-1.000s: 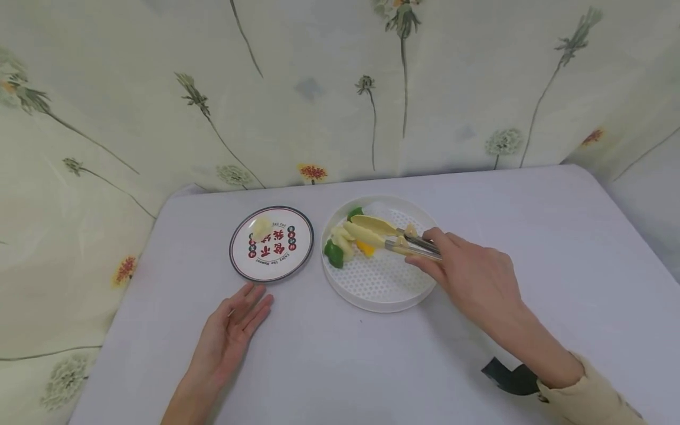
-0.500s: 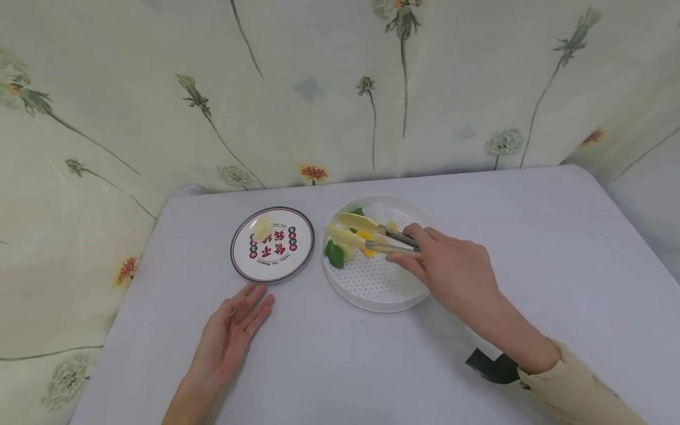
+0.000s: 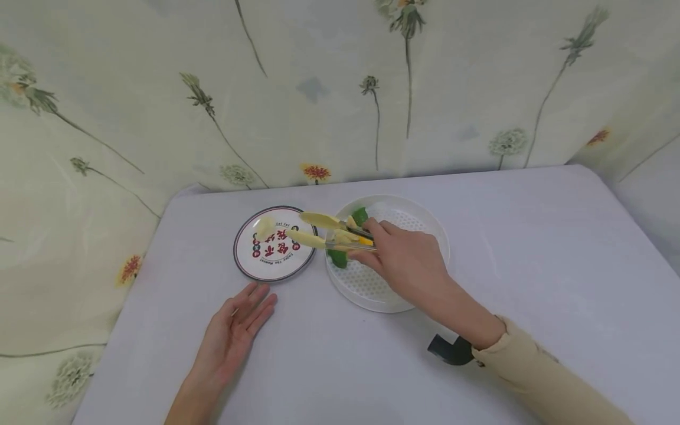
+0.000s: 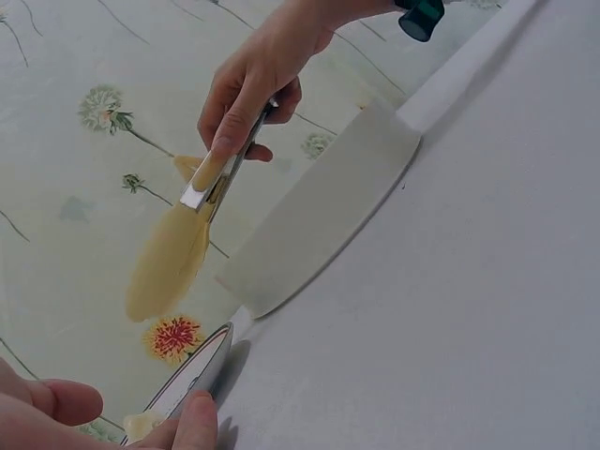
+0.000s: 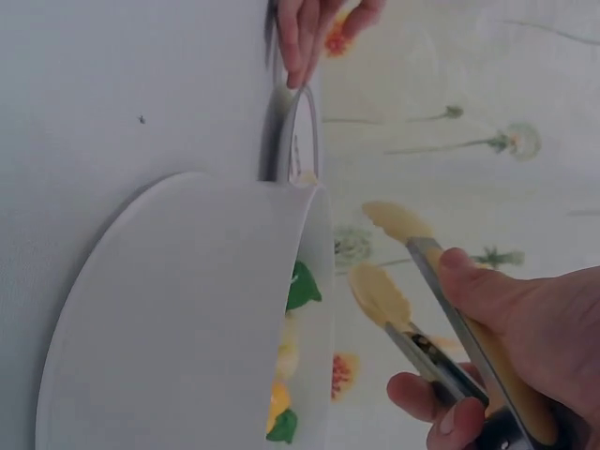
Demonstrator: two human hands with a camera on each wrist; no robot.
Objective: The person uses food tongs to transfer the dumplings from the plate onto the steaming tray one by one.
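Note:
My right hand (image 3: 411, 260) grips metal tongs with pale yellow tips (image 3: 321, 221), held over the left side of a white perforated tray (image 3: 390, 295). The tips are spread apart with nothing between them in the right wrist view, and they overlap the right part of a round plate (image 3: 271, 271) in the head view. A pale yellow piece (image 3: 264, 227) lies on that plate. In the tray are green pieces (image 3: 337, 258), an orange-yellow piece (image 5: 277, 405) and pale pieces, partly hidden by the tongs. My left hand (image 3: 231, 330) lies palm up with relaxed fingers, fingertips right at the plate's near rim.
A white cloth covers the table (image 3: 531, 254), with a floral curtain (image 3: 451, 88) hanging behind its back edge. The tray's raised wall (image 4: 328, 216) stands close to the right of the plate. A dark device (image 3: 451, 349) sits at my right wrist.
My right hand has moved left with the tongs, from over the tray until their tips overlap the plate. The left hand, plate and tray have stayed in place.

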